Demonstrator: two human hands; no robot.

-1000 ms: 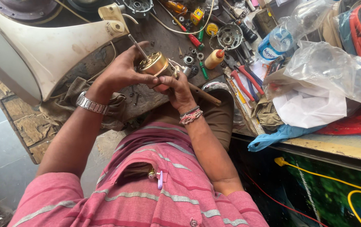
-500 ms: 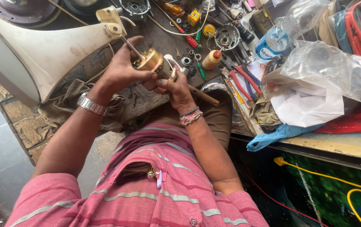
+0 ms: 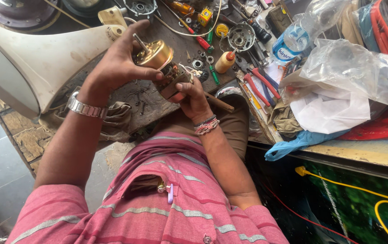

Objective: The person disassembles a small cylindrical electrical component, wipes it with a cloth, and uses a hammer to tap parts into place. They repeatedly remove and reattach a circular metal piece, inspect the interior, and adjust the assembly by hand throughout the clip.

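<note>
Cluttered and dark, the workbench (image 3: 158, 97) runs from the upper left to the right edge, strewn with washers, screwdrivers and red-handled pliers (image 3: 259, 88). At its far side, a small yellow box (image 3: 205, 16) with red and blue print sits beside a round yellow disc (image 3: 222, 30). Near them stands a small cream squeeze bottle (image 3: 225, 62) with an orange nozzle. To the right, a clear plastic water bottle (image 3: 289, 39) with a blue and white label lies tilted against the heap; what is in it cannot be made out. Crumpled clear plastic bags (image 3: 354, 68) lie over white paper (image 3: 331, 113), with a blue bag (image 3: 300, 142) hanging off the bench edge. A large cream-coloured fan housing (image 3: 36, 63) fills the upper left.

Above the bench, close to the person's chest, a small motor (image 3: 160, 63) with a brass-coloured can and a thin shaft is held between both hands. The left hand (image 3: 117, 63) wraps around the brass end, fingers curled over it, wearing a metal watch (image 3: 85, 108). The right hand (image 3: 194, 97) grips the darker lower end from beneath, thumb pressed against it, with bead bracelets (image 3: 206, 126) on the wrist.
</note>
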